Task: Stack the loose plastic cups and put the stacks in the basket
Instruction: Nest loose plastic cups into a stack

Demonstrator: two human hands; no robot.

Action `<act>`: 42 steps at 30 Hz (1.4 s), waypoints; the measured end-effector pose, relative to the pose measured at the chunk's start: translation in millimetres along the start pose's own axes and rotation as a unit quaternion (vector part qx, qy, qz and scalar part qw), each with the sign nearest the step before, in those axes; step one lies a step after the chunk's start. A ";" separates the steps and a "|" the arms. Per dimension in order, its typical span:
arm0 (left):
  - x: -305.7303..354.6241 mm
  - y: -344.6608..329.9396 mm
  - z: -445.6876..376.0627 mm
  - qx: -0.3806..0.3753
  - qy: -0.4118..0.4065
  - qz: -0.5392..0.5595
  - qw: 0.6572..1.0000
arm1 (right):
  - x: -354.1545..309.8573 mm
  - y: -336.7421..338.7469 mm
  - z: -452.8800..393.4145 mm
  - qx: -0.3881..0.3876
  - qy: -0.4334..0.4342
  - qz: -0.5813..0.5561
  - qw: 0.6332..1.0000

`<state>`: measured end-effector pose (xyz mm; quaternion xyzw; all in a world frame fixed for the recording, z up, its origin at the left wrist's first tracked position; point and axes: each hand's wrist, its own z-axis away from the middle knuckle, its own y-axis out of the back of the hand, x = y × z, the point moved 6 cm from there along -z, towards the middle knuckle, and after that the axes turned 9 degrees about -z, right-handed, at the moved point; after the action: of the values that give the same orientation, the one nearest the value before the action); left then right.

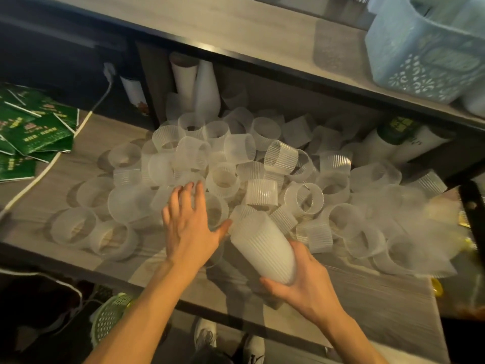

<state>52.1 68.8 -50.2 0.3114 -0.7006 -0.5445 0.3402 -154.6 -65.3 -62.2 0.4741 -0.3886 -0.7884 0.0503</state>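
Several dozen loose plastic cups [280, 157] lie heaped on the counter [393, 290], too many and too overlapped to count exactly. One stack of cups [265, 249]. Two hands. One blue basket [425, 48], one green basket [110, 315]. Several green packets [34, 135].

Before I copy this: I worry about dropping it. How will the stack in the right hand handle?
The stack looks thin and translucent, so probably light. Its ribbed walls likely aid the right hand. Held tilted, nested cups might slide apart.
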 end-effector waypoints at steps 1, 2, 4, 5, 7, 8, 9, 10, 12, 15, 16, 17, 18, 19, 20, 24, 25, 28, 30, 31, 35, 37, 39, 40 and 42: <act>-0.1 -5.1 -4.2 -0.012 -0.008 -0.026 1.000 | -0.4 0.9 0.0 0.001 -0.002 -0.002 1.000; 0.0 -9.5 -6.7 -0.020 -0.018 -0.049 0.998 | -0.6 1.2 0.1 0.001 -0.003 -0.004 1.000; 0.6 -13.8 -8.1 -0.020 -0.035 -0.078 0.996 | -0.6 1.6 0.2 0.002 -0.006 -0.004 1.000; 0.6 -14.5 -7.5 -0.014 -0.041 -0.081 0.996 | 0.3 1.6 0.1 0.002 -0.008 -0.002 1.000; 0.3 -12.6 -5.8 0.009 -0.047 -0.067 0.997 | 3.2 1.1 0.0 0.001 -0.015 0.006 1.000; 0.2 -10.3 -5.1 0.022 -0.048 -0.050 0.997 | 4.3 1.0 0.1 0.001 -0.017 0.008 1.000; 0.1 -6.7 -4.5 0.036 -0.049 -0.027 0.998 | 5.2 1.1 0.0 0.001 -0.018 0.011 1.000; 0.3 -2.4 -3.6 0.047 -0.050 0.007 0.998 | 5.4 1.4 -0.1 0.000 -0.018 0.013 1.000; 0.0 7.5 -1.9 0.064 -0.057 0.099 0.991 | 4.5 2.6 -0.7 -0.003 -0.015 0.018 1.000; -2.2 21.7 -0.1 0.074 -0.058 0.248 0.964 | 2.7 5.4 -2.6 -0.002 -0.008 0.028 1.000; -2.3 26.4 1.1 0.072 -0.055 0.289 0.953 | 1.4 5.8 -3.2 -0.003 -0.004 0.032 0.999; -2.2 30.1 2.6 0.068 -0.049 0.327 0.941 | -0.3 6.0 -3.8 -0.004 0.000 0.035 0.999; -0.8 33.7 4.4 0.059 -0.039 0.364 0.929 | -2.7 6.5 -4.3 -0.005 0.007 0.037 0.999; 1.2 36.6 6.4 0.044 -0.029 0.397 0.916 | -5.8 7.1 -4.8 -0.006 0.014 0.039 0.999; 3.9 38.5 7.9 0.024 -0.022 0.424 0.905 | -9.8 7.6 -5.6 -0.008 0.024 0.041 0.999; 12.7 41.5 11.9 -0.077 -0.054 0.486 0.869 | -25.4 6.7 -8.0 -0.026 0.064 0.049 0.996; 12.8 41.8 11.1 -0.097 -0.060 0.490 0.864 | -27.6 5.8 -7.7 -0.029 0.069 0.047 0.996; 15.5 43.8 11.0 -0.123 -0.080 0.456 0.878 | -33.8 1.6 -6.2 -0.032 0.081 0.033 0.996; 18.8 44.9 15.1 -0.120 -0.070 0.447 0.884 | -39.1 -0.8 -5.8 -0.024 0.086 0.019 0.996; 21.6 44.1 18.9 -0.124 -0.065 0.443 0.886 | -41.5 -1.6 -5.9 -0.017 0.090 0.012 0.996; 33.6 32.7 35.1 -0.161 -0.090 0.410 0.893 | -38.7 -4.8 -4.4 -0.003 0.084 -0.006 0.996; 29.6 27.5 36.8 -0.167 -0.086 0.397 0.898 | -34.0 -7.5 -4.1 -0.002 0.076 0.005 0.997; 18.6 29.1 32.5 -0.121 -0.052 0.387 0.913 | -31.6 -9.4 -6.2 0.006 0.070 0.012 0.997; 9.4 32.2 28.7 -0.075 -0.024 0.371 0.925 | -31.7 -9.6 -8.0 0.013 0.066 0.014 0.998; -14.1 38.9 19.9 0.024 0.041 0.292 0.955 | -34.3 -8.7 -11.5 0.028 0.062 0.022 0.997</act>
<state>41.4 99.4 -17.8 0.1236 -0.7591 -0.3916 0.5052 -124.4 -50.4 -46.5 0.5148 -0.4173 -0.7448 0.0781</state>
